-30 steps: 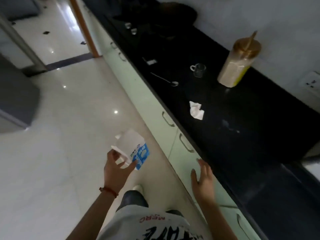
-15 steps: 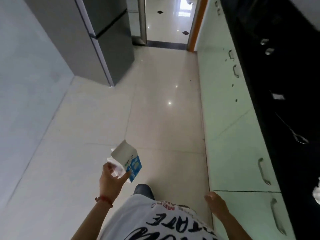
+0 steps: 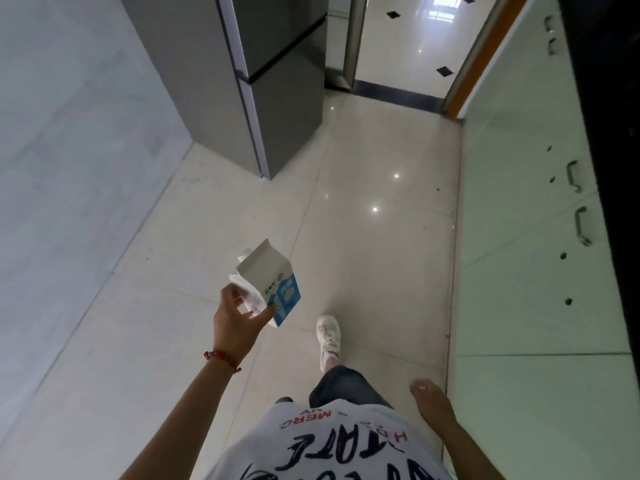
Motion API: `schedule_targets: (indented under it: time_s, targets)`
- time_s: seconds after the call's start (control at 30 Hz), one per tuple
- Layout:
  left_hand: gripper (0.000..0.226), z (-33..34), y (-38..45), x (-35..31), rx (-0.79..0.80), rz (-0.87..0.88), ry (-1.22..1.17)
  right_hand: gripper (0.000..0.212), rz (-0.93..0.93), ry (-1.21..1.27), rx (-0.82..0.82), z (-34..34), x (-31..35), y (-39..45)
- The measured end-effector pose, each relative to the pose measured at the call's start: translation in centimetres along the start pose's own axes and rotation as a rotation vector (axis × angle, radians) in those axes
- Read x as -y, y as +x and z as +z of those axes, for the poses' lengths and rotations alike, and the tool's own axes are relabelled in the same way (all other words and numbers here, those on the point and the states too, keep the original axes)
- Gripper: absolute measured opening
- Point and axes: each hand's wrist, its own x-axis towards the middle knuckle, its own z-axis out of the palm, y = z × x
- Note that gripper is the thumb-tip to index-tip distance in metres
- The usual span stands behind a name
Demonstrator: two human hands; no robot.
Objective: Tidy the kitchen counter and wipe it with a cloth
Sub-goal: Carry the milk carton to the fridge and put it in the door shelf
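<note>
My left hand (image 3: 237, 318) grips a white and blue milk carton (image 3: 268, 285) by its lower end, held out over the floor tiles with the gabled top pointing away. My right hand (image 3: 431, 398) hangs low at my side beside the pale green cabinets; its fingers look curled and nothing is in it. Only a thin strip of the black counter (image 3: 609, 133) shows along the right edge. The items on it are out of view.
A grey fridge (image 3: 249, 74) stands ahead on the left against the wall. A doorway (image 3: 408, 53) with an orange frame opens at the far end. Pale green cabinet doors (image 3: 519, 209) with metal handles line the right. My white shoe (image 3: 328, 336) steps on glossy tiles.
My view has swung left, away from the counter and onto the floor, fridge and doorway. The carton stays in my left hand. My right hand has dropped from the counter edge to my side.
</note>
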Motion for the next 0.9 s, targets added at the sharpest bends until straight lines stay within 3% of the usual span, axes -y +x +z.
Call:
schedule_targets:
  time_s: [0.23, 0.5, 0.63, 0.77, 0.9]
  targets:
    - [0.055, -0.2, 9.0, -3.0, -0.158, -0.168, -0.02, 0.03, -0.147, -0.019, 0.111, -5.9, 16.6, 9.1]
    - [0.052, -2.2, 17.7, -5.2, -0.351, -0.295, -0.056, 0.03, -0.325, -0.139, 0.124, -8.8, 36.5, 16.6]
    - [0.05, -3.3, 24.6, -5.4, -0.376, -0.347, -0.083, 0.013, -0.368, -0.163, 0.124, -8.0, 44.0, 20.3]
    - [0.053, -4.9, 32.7, -7.1, -0.349, -0.351, -0.095, 0.013, -0.259, -0.038, 0.122, -7.8, 50.8, 21.6]
    - [0.055, -7.5, 41.7, -11.0, -0.314, -0.252, -0.088, 0.013, -0.297, 0.037, 0.115, -8.0, 58.1, 22.5]
